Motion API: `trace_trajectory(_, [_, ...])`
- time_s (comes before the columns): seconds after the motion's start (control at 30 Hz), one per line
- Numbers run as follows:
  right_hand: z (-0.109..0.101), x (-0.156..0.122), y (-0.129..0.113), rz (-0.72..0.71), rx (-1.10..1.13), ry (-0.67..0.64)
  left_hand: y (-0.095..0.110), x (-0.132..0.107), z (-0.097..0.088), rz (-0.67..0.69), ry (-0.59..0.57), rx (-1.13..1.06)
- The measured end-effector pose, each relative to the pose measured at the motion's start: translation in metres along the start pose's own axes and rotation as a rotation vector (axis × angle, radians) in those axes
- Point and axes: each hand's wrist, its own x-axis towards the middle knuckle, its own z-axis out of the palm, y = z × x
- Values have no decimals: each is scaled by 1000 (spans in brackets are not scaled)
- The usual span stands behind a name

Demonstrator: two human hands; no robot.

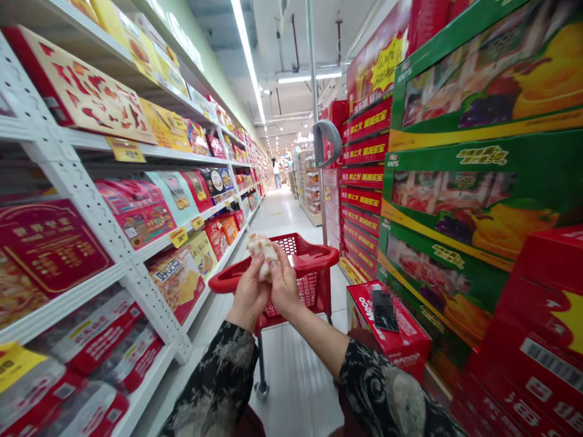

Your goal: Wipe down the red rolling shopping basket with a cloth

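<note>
A whitish, lumpy piece with tan flecks (263,250) sits between my two hands; its kind is not clear, perhaps a crumpled cloth or a piece of food. My left hand (251,291) grips its lower left side, thumb against the front. From the right, my right hand (285,282) closes on the same piece, fingers partly hidden behind it. Both hands are close together, in front of the red handle (314,261) of a shopping trolley. The trolley's red plastic basket (312,292) shows below and behind them.
White shelves (182,337) with boxed snacks line the left. On the right rise stacked green drink cartons (449,209) and red cartons (362,197). A dark phone-like object (385,312) lies on a red box (410,340). A metal pole (315,91) stands ahead; a person (276,174) is far down the aisle.
</note>
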Motion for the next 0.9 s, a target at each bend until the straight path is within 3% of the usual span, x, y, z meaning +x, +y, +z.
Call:
trace_trajectory(0.1, [-10, 1, 0, -82, -78, -25, 10, 4, -6, 147, 95, 211])
trace_trajectory(0.23, [-42, 12, 16, -158, -327, -62, 29, 22, -28, 621, 338, 1020])
trace_trajectory(0.3, [-57, 16, 28, -126, -461, -74, 29, 28, -38, 690, 299, 1432])
trace_trajectory(0.37, [-65, 17, 38, -68, -542, -87, 18, 29, -40, 638, 199, 1674])
trace_trajectory(0.43, [-68, 14, 47, -47, -570, -125, -1, 25, -34, 609, 99, 1765])
trace_trajectory(0.53, [-65, 6, 55, -105, -578, -160, -27, 16, -18, 721, -53, 1826])
trace_trajectory(0.63, [-66, 4, 63, -156, -587, -123, -35, 10, -12, 805, -195, 1910])
trace_trajectory(0.77, [-74, 6, 74, -172, -641, -79, -20, 12, -37, 840, -233, 1914])
trace_trajectory(0.9, [-79, 3, 78, -217, -614, -117, -1, 24, -80, 803, -113, 1810])
